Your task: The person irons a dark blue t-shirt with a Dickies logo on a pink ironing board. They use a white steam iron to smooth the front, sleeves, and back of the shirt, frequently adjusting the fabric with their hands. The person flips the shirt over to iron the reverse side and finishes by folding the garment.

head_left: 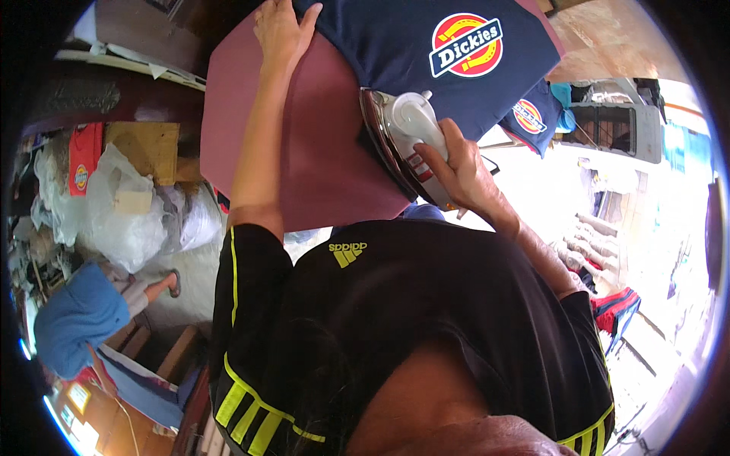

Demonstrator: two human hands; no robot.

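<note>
Two hands: left hand, right hand. One white iron. One maroon ironing board. Two navy shirts with round red-yellow logos: one on board, one hanging off its right edge. One red shirt. One person in blue, lower left.

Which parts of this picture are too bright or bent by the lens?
In the head view, the area on the right past the right hand on the iron is washed out by daylight; the dark shirt and maroon board are evenly lit; fisheye bending curves the edges, with black corners.
</note>
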